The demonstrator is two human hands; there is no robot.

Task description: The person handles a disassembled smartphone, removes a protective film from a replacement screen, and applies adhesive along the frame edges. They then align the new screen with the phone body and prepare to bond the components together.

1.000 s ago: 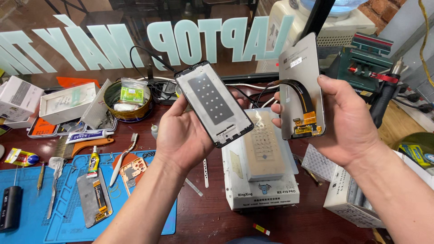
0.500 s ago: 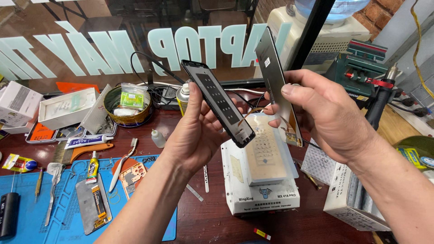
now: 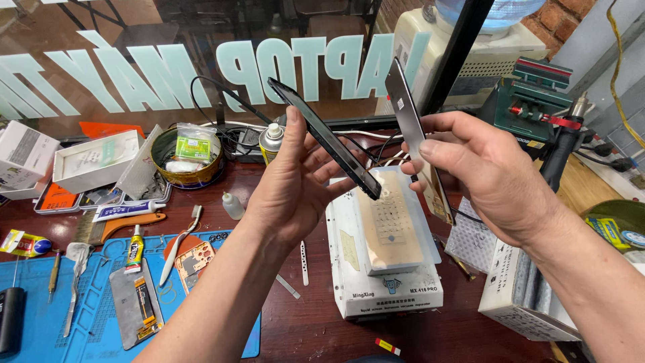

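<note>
Repair bench, dark red wood, glass shopfront behind it. Landmark: white heating plate (image 3: 386, 252) at bench centre.

Left hand (image 3: 292, 185) is clamped on the dark phone screen panel (image 3: 322, 138), thumb and fingers gripping its lower edge. Panel is held edge-on, tilted, its lower corner just above the back of the heating plate, not touching it as far as I can tell.

Right hand (image 3: 480, 171) is closed around the grey phone back housing (image 3: 413, 141), held near upright, just right of the heating plate and above it. A thin flex ribbon seems to run off its lower end, too small to confirm.

Progress, my read: screen and housing are already split, one part per hand, clear air between them. Pale pad on the heating plate is bare, so nothing is being heated now. Nothing visible says whether adhesive cleanup or reassembly is done; both parts are off the bench.

Left of the heating plate: blue work mat (image 3: 101, 316) with another opened phone body (image 3: 138, 302), glue tube (image 3: 136, 247) and tweezers (image 3: 176, 249). Behind-left: round tin (image 3: 187, 158) and spray can (image 3: 271, 141). Right of it: white cardboard box (image 3: 524, 296).
</note>
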